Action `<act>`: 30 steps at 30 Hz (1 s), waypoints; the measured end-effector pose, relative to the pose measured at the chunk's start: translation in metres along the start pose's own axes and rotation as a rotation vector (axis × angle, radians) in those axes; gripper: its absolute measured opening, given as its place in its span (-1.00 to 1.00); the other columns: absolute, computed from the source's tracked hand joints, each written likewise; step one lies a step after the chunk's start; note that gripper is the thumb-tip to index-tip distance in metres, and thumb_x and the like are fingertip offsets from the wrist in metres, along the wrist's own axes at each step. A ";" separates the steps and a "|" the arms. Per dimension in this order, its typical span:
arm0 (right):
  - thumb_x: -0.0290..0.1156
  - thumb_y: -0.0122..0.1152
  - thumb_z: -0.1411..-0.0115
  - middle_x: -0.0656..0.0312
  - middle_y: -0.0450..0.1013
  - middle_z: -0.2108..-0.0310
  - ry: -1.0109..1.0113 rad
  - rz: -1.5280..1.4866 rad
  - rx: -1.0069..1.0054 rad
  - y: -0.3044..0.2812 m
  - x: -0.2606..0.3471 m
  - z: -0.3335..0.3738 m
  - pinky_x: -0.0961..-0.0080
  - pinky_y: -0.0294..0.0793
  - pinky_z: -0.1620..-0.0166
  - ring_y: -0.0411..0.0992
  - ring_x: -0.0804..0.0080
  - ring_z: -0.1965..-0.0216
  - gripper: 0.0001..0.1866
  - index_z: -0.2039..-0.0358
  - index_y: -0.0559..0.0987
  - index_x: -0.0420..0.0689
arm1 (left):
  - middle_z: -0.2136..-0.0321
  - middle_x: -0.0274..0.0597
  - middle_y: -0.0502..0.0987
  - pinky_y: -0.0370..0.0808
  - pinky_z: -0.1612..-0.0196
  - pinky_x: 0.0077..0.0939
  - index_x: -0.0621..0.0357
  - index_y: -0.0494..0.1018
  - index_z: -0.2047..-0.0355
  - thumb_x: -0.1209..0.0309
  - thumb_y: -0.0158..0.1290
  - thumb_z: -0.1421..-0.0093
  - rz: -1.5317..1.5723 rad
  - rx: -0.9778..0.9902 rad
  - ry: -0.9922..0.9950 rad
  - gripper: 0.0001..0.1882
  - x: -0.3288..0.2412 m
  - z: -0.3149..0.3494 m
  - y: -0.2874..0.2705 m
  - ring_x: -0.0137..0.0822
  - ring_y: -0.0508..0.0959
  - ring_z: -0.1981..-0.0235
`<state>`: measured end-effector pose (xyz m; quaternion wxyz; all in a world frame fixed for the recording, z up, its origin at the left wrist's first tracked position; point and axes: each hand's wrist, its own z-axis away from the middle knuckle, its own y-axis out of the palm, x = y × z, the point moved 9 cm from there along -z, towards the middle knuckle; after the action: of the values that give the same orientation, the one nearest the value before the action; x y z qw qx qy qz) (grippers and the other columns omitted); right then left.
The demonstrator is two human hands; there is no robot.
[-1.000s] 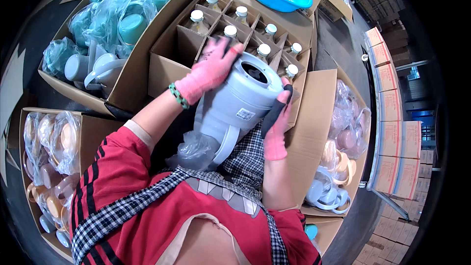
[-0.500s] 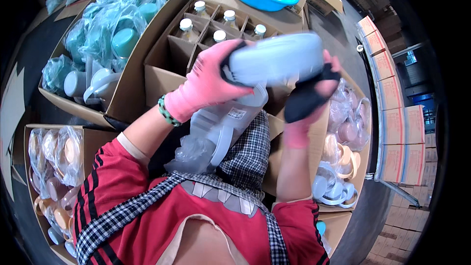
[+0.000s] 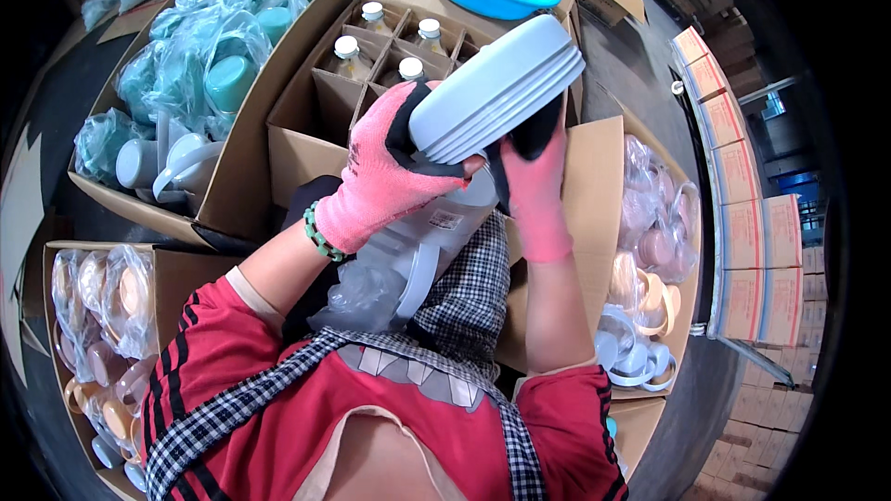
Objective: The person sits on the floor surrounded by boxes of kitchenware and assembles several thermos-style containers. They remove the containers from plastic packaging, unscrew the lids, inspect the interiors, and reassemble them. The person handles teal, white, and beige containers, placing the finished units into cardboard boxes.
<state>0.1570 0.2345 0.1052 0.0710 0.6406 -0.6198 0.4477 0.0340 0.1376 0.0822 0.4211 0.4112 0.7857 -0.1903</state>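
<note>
A pale blue oblong plastic lid (image 3: 506, 83) with ridged sides, possibly a stack of lids, is tilted up in front of me. My left hand (image 3: 394, 153), in a pink and black glove, grips its left end, with the thumb along the lower edge. Under its right side is my right hand (image 3: 534, 172), gloved alike; its fingers are partly hidden behind the lid and appear closed on it. Just below, a clear plastic jug (image 3: 441, 223) with a white label lies in my lap. A pale blue handle (image 3: 420, 278) and a crumpled clear bag (image 3: 357, 292) are beside it.
Ahead stands a divided carton (image 3: 302, 148) with several white-capped bottles. A blue basin (image 3: 492, 0) of white caps is behind it. Cartons of bagged teal (image 3: 227, 83), peach (image 3: 116, 417) and mauve (image 3: 659, 250) plastic parts surround me. Stacked boxes (image 3: 742, 232) line the right.
The lid has tilted, its right end rising and its ridged side coming into view. My right hand has moved left from beyond its right end to beneath it.
</note>
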 end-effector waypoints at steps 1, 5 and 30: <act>-0.04 0.08 -0.05 0.02 0.30 0.12 0.120 -0.493 0.130 0.013 -0.004 0.000 0.34 0.35 0.07 0.32 0.20 0.13 -0.35 -0.02 0.20 -0.21 | 0.38 -0.09 0.43 0.38 0.22 -0.45 0.31 0.35 0.27 0.34 0.34 0.38 -0.013 0.014 0.019 -0.37 -0.002 0.000 0.000 -0.25 0.45 0.35; -0.41 0.03 -0.04 0.06 0.24 0.03 0.521 -0.907 -0.098 0.018 -0.113 0.022 0.42 0.25 -0.02 0.27 0.29 0.03 -0.40 -0.10 0.09 -0.21 | 0.40 -0.09 0.40 0.36 0.21 -0.42 0.32 0.36 0.32 0.31 0.35 0.42 -0.031 0.036 0.080 -0.38 -0.008 -0.014 0.004 -0.17 0.41 0.34; 0.00 0.19 0.09 -0.11 0.24 0.02 0.735 0.980 0.788 0.013 -0.391 0.000 0.32 0.30 0.00 0.27 0.09 0.00 -0.19 -0.09 0.17 -0.18 | 0.16 -0.09 0.40 0.28 -0.03 -0.11 0.15 0.28 0.11 0.26 -0.07 -0.10 1.262 -0.410 -0.956 -0.63 0.250 0.021 0.003 -0.11 0.39 0.11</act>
<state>0.2117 0.5177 -0.1595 -0.1701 0.0756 -0.5643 0.8043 -0.0293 0.2473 -0.1344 0.8054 0.5654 0.1611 0.0755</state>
